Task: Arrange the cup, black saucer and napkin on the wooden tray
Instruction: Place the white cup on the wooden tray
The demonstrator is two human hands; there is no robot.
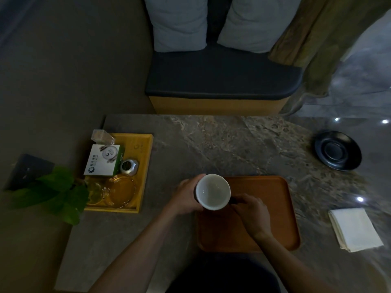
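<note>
A cup [212,191], white inside and dark outside, is held upright over the left end of the brown wooden tray [264,212]. My left hand [185,196] wraps its left side. My right hand [250,212] grips the dark handle on its right. Whether the cup touches the tray is hidden by the cup itself. The black saucer [337,150] lies on the table at the far right, apart from the tray. A folded white napkin [355,229] lies on the table to the right of the tray.
On the stone table [211,144] at the left stands a yellow wooden box tray [143,166] with a white carton, a small silver jar and glassware. Green leaves [55,193] overhang the left edge. A bench with a dark cushion [222,77] stands behind.
</note>
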